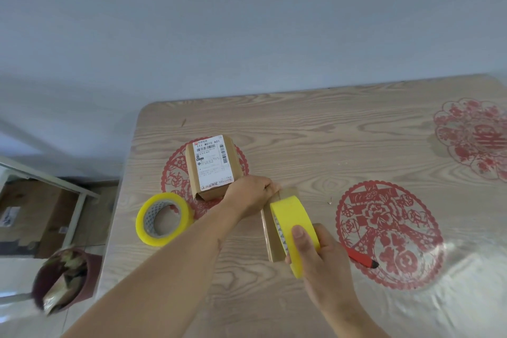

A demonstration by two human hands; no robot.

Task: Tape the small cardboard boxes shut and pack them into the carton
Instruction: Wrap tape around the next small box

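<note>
The yellow tape roll (295,230) is gripped round its rim by the right hand (318,258), fingers curled, directly over the small cardboard box (271,228) on the bench (329,132). The box's far end is held by the left hand (251,195), fingers curled on it. The box is judged light and thin-walled, so it is best held at its ends, not squeezed.

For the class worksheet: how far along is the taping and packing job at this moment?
Done: nothing clearly; whether the labelled box is taped cannot be told. In hand: the left hand steadies a small box while the right hand holds the yellow tape against it. Left: finishing the taping and packing; no carton shows on the table.
</note>
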